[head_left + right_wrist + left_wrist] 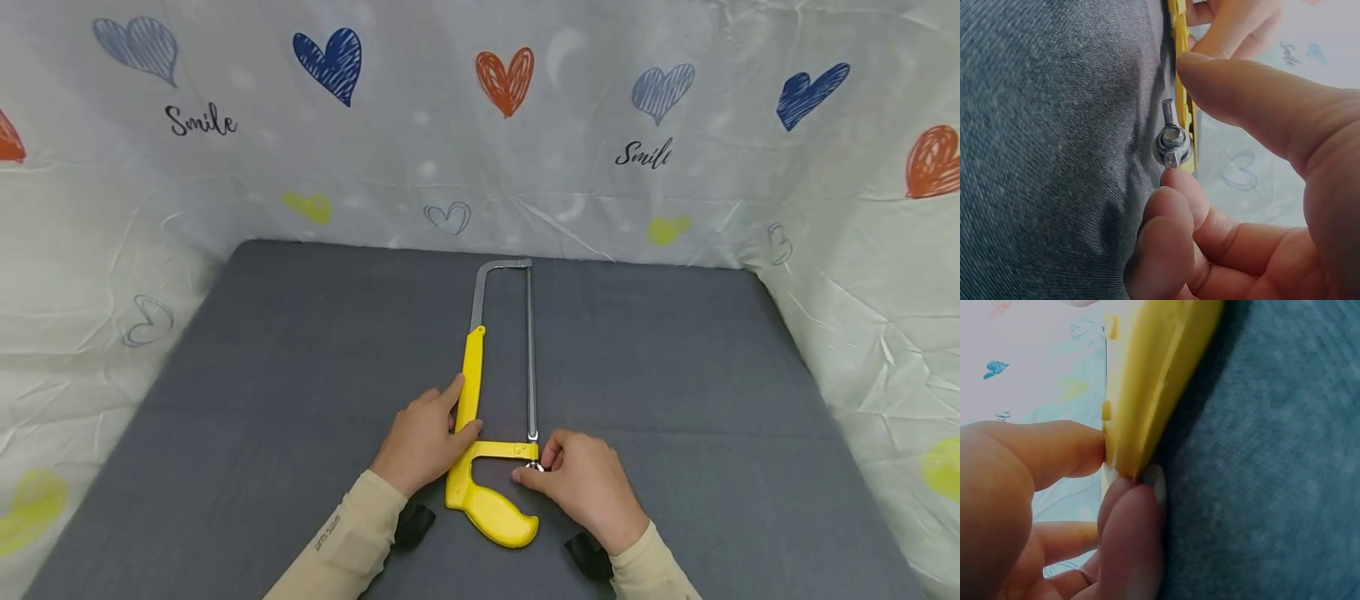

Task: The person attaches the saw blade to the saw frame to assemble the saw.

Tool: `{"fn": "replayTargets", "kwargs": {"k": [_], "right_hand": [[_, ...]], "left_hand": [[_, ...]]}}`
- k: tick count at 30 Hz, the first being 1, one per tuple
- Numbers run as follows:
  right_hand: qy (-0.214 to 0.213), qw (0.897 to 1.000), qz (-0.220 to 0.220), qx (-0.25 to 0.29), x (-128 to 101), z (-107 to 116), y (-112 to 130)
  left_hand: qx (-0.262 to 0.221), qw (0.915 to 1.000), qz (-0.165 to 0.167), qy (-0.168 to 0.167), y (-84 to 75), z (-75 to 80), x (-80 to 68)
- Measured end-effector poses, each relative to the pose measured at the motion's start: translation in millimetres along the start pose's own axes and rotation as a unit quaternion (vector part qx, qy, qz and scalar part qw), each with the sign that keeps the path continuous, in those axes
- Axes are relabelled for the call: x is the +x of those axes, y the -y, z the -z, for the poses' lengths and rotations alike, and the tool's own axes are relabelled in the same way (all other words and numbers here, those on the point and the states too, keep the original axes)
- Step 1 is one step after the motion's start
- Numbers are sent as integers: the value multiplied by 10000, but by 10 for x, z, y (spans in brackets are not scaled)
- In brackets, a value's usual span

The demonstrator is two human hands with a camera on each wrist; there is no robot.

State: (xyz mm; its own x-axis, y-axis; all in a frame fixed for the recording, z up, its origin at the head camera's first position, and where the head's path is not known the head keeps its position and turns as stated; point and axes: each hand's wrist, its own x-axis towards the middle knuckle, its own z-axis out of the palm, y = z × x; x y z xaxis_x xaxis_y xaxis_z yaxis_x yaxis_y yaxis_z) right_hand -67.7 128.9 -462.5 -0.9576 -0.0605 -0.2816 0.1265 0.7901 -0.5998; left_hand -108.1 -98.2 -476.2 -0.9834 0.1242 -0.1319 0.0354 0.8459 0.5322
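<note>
A hacksaw with a yellow handle and frame [470, 375] lies on the dark grey cloth, handle toward me. Its blade [531, 358] runs along the right side, below a grey metal bow. My left hand [426, 437] pinches the yellow frame between thumb and fingers, as the left wrist view also shows. A metal wing nut [1172, 140] sits at the blade's near end. Around it is my right hand [588, 483], with the index fingertip [1182, 187] right at the lower wing. The thumb [1229, 84] stands apart from the upper wing, beside the yellow frame.
The grey cloth [300, 350] covers the table. A white curtain [405, 158] with hearts and "Smile" lettering hangs behind and at both sides. Black wrist-worn pieces [588, 556] show beside both beige sleeves [352, 533].
</note>
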Motion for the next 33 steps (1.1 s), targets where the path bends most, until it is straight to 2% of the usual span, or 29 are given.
{"fn": "replayTargets", "kwargs": {"k": [12, 22, 33], "right_hand": [[97, 9999, -32, 17, 1, 16, -3], [314, 9994, 155, 77, 12, 5, -32], [141, 9995, 259, 79, 1, -22, -44]], "left_hand": [[-69, 9999, 97, 43, 16, -11, -9], [-103, 9999, 88, 6, 21, -2, 10], [-180, 9998, 40, -28, 29, 0, 8]]}}
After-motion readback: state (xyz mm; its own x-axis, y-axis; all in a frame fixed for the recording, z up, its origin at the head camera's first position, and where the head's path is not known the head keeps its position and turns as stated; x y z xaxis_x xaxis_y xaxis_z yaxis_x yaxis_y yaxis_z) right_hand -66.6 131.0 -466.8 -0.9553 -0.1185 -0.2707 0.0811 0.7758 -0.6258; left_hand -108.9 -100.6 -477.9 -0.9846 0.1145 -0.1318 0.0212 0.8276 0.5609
